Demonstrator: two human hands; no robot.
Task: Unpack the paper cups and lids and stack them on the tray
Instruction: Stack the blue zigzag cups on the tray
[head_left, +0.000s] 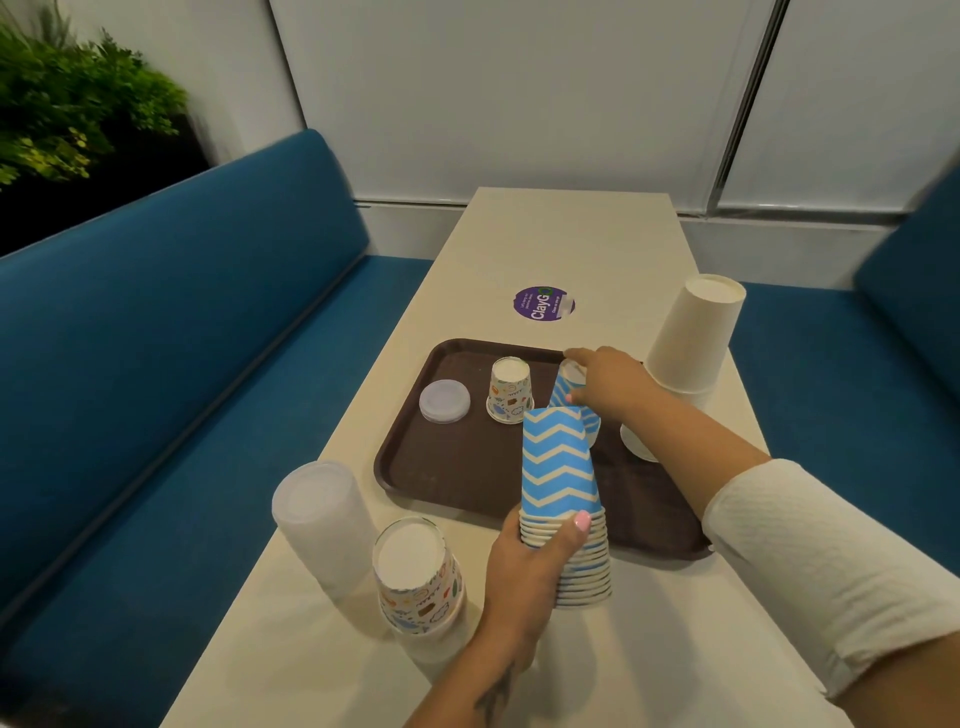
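Observation:
A brown tray (457, 467) lies in the middle of the table. On it stand an upside-down doodle-print cup (510, 391) and a clear lid (444, 400) to its left. My left hand (524, 577) grips a tall stack of blue zigzag cups (563, 499) near the tray's front edge. My right hand (608, 384) holds a single blue zigzag cup (566, 387) upside down over the tray, right of the doodle cup. A stack of doodle-print cups (418, 577) and a stack of clear lids (322, 525) stand at the front left.
A stack of plain white cups (691, 338) stands at the tray's right end. A purple round sticker (544, 303) marks the table beyond the tray. Blue bench seats (171, 338) flank the table on both sides. A green plant (67, 98) stands at the far left.

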